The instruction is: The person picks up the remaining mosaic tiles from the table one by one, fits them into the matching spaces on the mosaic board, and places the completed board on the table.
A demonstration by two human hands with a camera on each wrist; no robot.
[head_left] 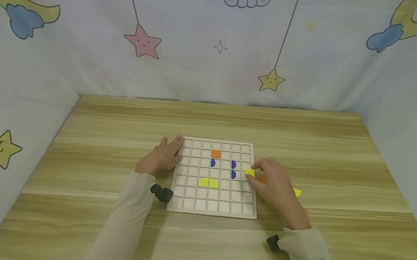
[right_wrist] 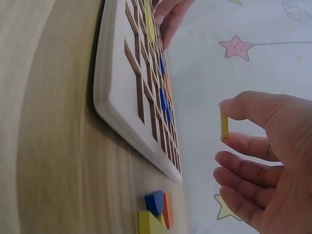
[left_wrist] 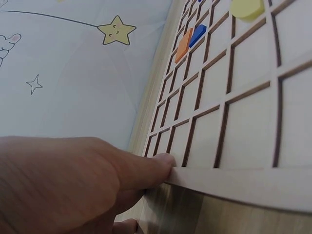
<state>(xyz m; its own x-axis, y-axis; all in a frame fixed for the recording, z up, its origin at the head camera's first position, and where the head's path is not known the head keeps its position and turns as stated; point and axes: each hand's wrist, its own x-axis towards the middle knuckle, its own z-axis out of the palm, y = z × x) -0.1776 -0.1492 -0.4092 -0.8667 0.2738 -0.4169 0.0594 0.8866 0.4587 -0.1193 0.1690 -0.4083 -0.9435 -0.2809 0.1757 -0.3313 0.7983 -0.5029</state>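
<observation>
Left hand (head_left: pixel 164 155): should brace lightly without shifting cells; extended fingers rest on the left edge of the grid board (head_left: pixel 191 192).
Yellow piece (head_left: pixel 249 172): in the air at the board's right edge; probably best squared to a cell, then lowered flat.
Right hand (head_left: pixel 275 185): thumb and forefinger pinch that piece, a narrow gap; other fingers loosely bent.
Loose pieces (right_wrist: pixel 154 202): on the desk (head_left: pixel 312 136), right of the board; better not brushed.

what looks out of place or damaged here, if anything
Nothing stands out as damaged or spilled. The grid board looks whole, its left edge touched by the left hand. Loose pieces lie beside its right edge, near the right hand, with no visible breaks.
</observation>
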